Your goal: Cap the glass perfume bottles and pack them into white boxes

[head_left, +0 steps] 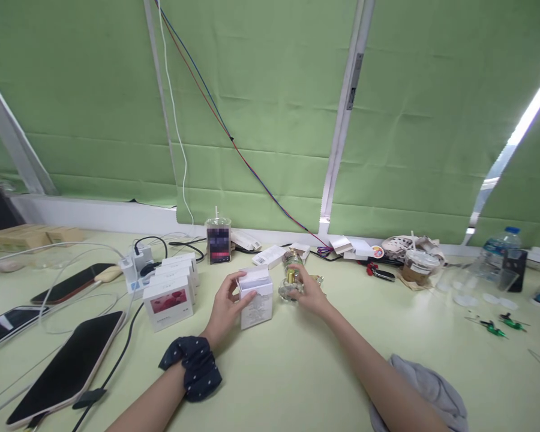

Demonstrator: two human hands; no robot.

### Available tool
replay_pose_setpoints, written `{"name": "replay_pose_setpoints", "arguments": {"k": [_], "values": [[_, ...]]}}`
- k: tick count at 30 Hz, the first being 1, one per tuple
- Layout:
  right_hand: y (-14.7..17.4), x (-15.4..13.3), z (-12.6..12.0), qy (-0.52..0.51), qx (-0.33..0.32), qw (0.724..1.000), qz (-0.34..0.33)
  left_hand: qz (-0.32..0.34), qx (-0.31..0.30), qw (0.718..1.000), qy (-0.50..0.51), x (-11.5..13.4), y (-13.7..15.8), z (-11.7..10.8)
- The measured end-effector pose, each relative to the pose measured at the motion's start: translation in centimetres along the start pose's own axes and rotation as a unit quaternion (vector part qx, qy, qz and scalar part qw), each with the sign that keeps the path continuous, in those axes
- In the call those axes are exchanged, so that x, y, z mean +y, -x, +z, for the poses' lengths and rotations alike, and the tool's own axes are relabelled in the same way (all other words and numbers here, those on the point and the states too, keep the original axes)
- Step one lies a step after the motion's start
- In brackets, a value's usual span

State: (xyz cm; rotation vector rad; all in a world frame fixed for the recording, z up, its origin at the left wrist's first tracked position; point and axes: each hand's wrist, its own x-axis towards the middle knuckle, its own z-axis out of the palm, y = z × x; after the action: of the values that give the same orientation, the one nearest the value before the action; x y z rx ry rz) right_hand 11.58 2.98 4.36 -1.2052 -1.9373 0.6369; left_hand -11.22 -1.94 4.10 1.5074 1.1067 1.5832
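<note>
My left hand point(228, 302) grips a small white box point(256, 307) from its left side, thumb across the front. The box stands on the table with its top flap up, and fine print covers its front. Just right of it, my right hand point(309, 292) has its fingers round a clear glass object point(290, 291) with a gold-coloured part inside. What exactly the glass object is I cannot make out, and my fingers hide its right side. Left of my left hand stands a row of white boxes point(168, 303) with a pink picture on the front one.
Phones point(67, 369) and charging cables lie at the left, near a white power strip point(137, 270). Behind my hands are a lidded cup point(218, 240) and flat white boxes point(270, 256). Rightward sit an iced drink point(417, 268), a water bottle point(504, 246) and small green tools point(494, 328).
</note>
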Motion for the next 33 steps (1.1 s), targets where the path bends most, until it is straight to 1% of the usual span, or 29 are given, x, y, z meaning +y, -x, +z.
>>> {"name": "replay_pose_setpoints", "arguments": {"k": [2,5,7,8,10,13,15,18,21,23,25,28,33], "values": [[-0.1,-0.7,-0.8,-0.035,0.065,0.997,-0.031,-0.015,-0.006,1.000,0.017,0.2,0.1,0.1],[-0.4,-1.9,-2.1,-0.110,0.164,0.977,-0.074,-0.045,-0.021,0.998,0.044,0.4,0.1,0.3],[-0.4,-2.8,-2.6,-0.161,0.202,0.962,-0.093,-0.059,-0.034,0.996,0.058,0.3,0.1,0.5],[-0.4,-3.2,-2.7,-0.185,0.207,0.955,-0.103,-0.062,-0.039,0.995,0.061,0.3,0.2,0.6],[-0.2,-4.1,-2.4,-0.233,0.193,0.946,-0.118,-0.055,-0.048,0.995,0.061,0.2,0.3,0.9],[0.4,-5.3,-1.2,-0.274,0.150,0.940,-0.135,-0.038,-0.060,0.996,0.053,0.2,0.7,1.4],[0.8,-5.9,-0.3,-0.274,0.136,0.941,-0.146,-0.031,-0.065,0.996,0.055,0.3,0.9,1.6],[1.1,-6.5,0.5,-0.253,0.134,0.946,-0.153,-0.023,-0.076,0.995,0.063,0.3,1.0,1.6],[0.8,-6.8,0.2,-0.246,0.092,0.952,-0.158,-0.014,-0.090,0.993,0.071,0.1,1.0,1.5],[0.4,-6.8,-0.3,-0.243,0.051,0.953,-0.176,-0.011,-0.090,0.993,0.074,-0.1,1.0,1.4],[0.0,-6.7,-0.8,-0.241,0.024,0.951,-0.195,-0.014,-0.090,0.993,0.072,-0.3,1.0,1.4],[-0.3,-6.2,-0.9,-0.244,0.011,0.949,-0.198,-0.015,-0.091,0.994,0.065,-0.4,1.1,1.3],[0.0,-6.1,-0.9,-0.223,-0.015,0.957,-0.186,-0.006,-0.099,0.994,0.054,-0.2,1.2,1.3]]}}
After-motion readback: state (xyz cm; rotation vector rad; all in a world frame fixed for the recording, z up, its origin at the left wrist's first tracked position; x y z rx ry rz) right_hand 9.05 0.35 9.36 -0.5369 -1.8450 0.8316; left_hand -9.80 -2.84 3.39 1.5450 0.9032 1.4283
